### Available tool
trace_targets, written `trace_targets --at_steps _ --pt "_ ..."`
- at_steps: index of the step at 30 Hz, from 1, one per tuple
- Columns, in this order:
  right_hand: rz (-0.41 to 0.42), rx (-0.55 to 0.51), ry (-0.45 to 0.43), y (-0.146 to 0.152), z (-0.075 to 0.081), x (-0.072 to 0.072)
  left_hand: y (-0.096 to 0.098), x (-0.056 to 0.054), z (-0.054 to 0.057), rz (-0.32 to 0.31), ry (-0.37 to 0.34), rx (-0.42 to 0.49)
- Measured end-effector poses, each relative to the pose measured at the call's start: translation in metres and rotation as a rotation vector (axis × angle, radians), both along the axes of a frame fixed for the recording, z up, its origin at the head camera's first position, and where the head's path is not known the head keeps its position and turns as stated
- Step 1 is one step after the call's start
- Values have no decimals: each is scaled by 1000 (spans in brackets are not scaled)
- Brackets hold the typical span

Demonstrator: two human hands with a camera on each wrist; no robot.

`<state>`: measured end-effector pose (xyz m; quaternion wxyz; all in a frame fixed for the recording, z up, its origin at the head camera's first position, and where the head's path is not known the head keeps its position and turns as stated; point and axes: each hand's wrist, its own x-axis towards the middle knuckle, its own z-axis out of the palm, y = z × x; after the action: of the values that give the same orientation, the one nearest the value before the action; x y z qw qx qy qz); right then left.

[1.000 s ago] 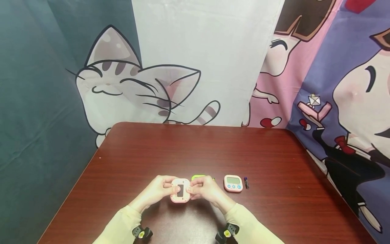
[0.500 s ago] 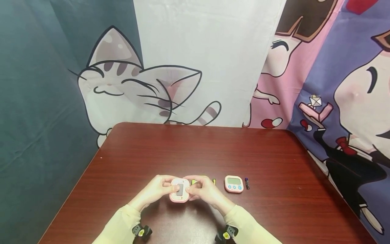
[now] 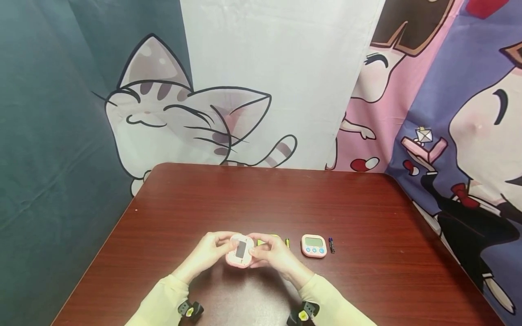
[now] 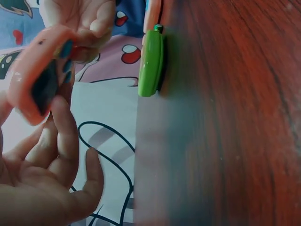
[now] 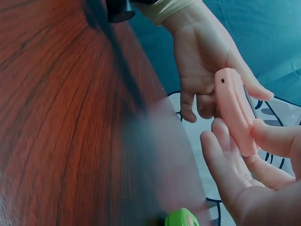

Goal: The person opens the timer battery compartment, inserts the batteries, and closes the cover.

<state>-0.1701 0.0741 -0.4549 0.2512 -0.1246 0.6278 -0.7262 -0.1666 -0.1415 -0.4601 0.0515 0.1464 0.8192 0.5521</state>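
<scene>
Both hands hold a pink digital timer (image 3: 235, 261) above the table, its white back with a dark rectangular panel facing the head camera. My left hand (image 3: 213, 250) grips its left side, thumb on the back. The right hand (image 3: 279, 257) pinches the right side between thumb and fingers. In the left wrist view, the timer's (image 4: 37, 66) dark screen and blue buttons face away from the person. From the right wrist view, the timer (image 5: 233, 110) shows its pink edge, tilted between the two hands.
Behind the right hand lies a green timer (image 4: 151, 63), partly hidden in the head view, with a small yellow-green battery (image 3: 287, 242) beside it. Further right, a second pink timer (image 3: 314, 246) lies face up next to a dark battery (image 3: 331, 245). A printed curtain hangs behind the table (image 3: 261, 199).
The held timer has turned slightly clockwise and risen a little. My right fingers have shifted onto its upper right edge, uncovering the yellow-green battery. Both hands keep hold of it.
</scene>
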Motion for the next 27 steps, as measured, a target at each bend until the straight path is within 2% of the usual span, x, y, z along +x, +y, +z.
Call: trace_targets --at_steps 3,5,8,10,11,13,14,19,27 --pt "17 -57 -45 1 0 1 0 1 -1 76 138 -19" --pt "36 -100 -73 1 1 1 -1 2 -2 107 259 -18" --pt "67 -160 -107 1 2 1 -1 5 0 91 435 5" --pt "77 -178 -122 1 3 1 -2 7 -1 85 526 -10" --pt "80 -182 -126 0 3 1 -2 7 0 83 547 -22" --pt "83 -185 -136 0 4 1 -2 9 1 82 562 -50" --pt "83 -184 -138 0 4 2 -2 7 -3 88 566 -68" --pt "88 -175 -150 -1 4 2 2 10 -1 109 538 -143" --pt "78 -159 -159 -4 3 3 3 10 -3 101 538 -184"
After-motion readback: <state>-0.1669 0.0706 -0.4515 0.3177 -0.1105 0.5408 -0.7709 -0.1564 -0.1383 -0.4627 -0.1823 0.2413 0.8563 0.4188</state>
